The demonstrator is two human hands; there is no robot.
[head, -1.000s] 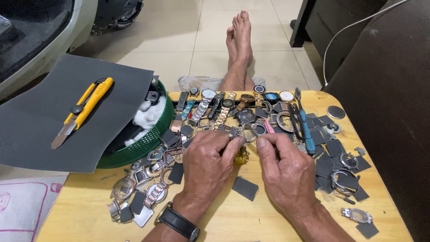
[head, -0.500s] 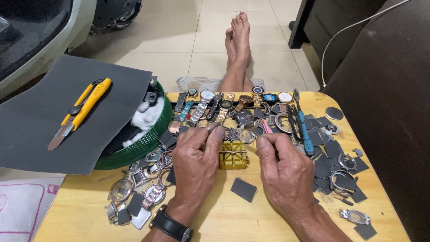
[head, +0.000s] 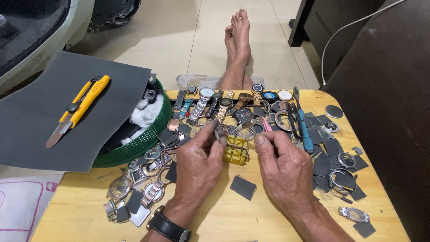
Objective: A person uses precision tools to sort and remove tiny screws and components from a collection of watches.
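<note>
On the cluttered wooden worktop (head: pixel 215 224), a small yellow watch-link holder (head: pixel 236 153) sat between both hands; the left hand (head: pixel 198 168) pinched a thin tool just above-left of it, the right hand (head: pixel 282 168) curled nearly closed, touching its right side.

Yellow knife (head: pixel 80 107), green basket (head: pixel 143 141), grey sheet (head: pixel 40 125), yellow holder (head: pixel 236 152)

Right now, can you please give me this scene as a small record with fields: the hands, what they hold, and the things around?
left hand: pinches a small thin tool above the yellow block; wears a black wristwatch
right hand: fingers beside the yellow block
table: wooden, strewn with watches, cases and dark grey squares
green basket: at left, under a grey sheet
yellow utility knife: lies on the sheet
</note>
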